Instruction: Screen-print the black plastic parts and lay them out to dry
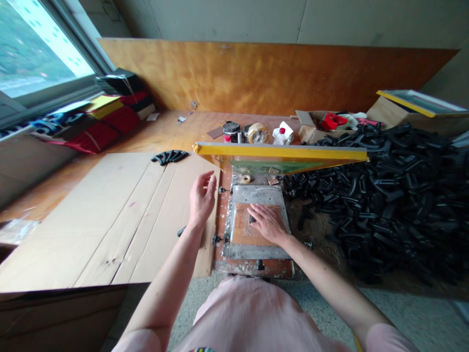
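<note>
My right hand (268, 224) lies palm down over a brown board (242, 234) on a grey metal plate (256, 194). Its fingers are stretched out, and their tips touch or cover a small black part (252, 219), mostly hidden beneath them. My left hand (203, 198) hovers near the cardboard's right edge, fingers loosely bent and apart, with nothing visible in it. A yellow-edged screen frame (282, 152) is tilted up behind the plate. On the cardboard sheet (110, 210), one black plastic piece (181, 231) is partly hidden by my left forearm.
A row of black plastic pieces (169, 157) lies farther back on the cardboard. To the right is a large heap of similar black pieces (403, 195). Behind the frame stand a dark jar (231, 128), tape rolls (257, 133) and a red-capped bottle (281, 137). Black knobs (216, 239) stick out beside the plate.
</note>
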A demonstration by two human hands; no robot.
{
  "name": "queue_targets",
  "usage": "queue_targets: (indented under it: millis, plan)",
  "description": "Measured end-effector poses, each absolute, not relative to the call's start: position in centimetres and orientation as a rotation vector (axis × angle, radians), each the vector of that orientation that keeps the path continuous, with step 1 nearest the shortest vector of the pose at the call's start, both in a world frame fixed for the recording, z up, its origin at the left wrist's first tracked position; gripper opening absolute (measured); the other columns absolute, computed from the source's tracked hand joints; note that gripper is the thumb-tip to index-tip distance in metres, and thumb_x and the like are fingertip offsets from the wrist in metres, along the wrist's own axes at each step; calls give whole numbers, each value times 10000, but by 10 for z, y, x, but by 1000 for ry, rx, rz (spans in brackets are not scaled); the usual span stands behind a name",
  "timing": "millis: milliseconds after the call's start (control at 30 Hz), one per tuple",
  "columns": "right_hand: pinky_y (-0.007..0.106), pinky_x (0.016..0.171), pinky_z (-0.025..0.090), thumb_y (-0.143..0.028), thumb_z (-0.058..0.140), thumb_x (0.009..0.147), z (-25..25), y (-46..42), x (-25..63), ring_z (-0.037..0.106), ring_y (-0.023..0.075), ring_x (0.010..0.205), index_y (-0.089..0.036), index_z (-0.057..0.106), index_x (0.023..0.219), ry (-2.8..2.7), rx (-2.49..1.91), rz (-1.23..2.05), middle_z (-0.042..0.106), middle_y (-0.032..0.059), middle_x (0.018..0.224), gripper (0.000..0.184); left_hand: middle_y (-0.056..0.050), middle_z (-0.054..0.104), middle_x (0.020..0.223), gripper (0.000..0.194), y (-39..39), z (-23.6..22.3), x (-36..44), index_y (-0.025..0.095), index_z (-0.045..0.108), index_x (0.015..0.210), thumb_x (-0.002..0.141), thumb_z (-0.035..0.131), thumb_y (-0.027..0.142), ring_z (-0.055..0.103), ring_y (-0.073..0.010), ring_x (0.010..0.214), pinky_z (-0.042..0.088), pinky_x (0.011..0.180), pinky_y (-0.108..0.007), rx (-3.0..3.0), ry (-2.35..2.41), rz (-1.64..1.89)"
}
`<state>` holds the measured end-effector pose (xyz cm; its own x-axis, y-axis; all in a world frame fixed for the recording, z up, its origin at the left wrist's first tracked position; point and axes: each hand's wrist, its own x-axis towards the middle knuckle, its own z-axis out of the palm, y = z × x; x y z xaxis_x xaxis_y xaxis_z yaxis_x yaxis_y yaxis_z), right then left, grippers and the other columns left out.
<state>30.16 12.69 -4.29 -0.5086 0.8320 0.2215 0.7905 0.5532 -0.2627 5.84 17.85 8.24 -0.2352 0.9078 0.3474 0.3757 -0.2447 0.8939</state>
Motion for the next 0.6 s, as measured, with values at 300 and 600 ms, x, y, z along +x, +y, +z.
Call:
queue_targets:
  millis: [300,600]
  plan:
    - [497,1156,261,-452,624,895,-50,140,298,383,264,1387,-212,488,1407,-2633,-1259,308,420,104,1502,582,25,490,636,455,201,129,82,193,479,715,934,381,579,501,-80,550,484,557,-194,1420,1278,1732]
    - [598,1172,165,-459,617,897,-53,112,295,283,301,1436,-173,399,1465,-2597,-1220,272,392,136,1511,672,9,550,675,487,196,126,80,174,540,726,910,415,608,540,-90,585,495,571,-206,1387,1279,1681]
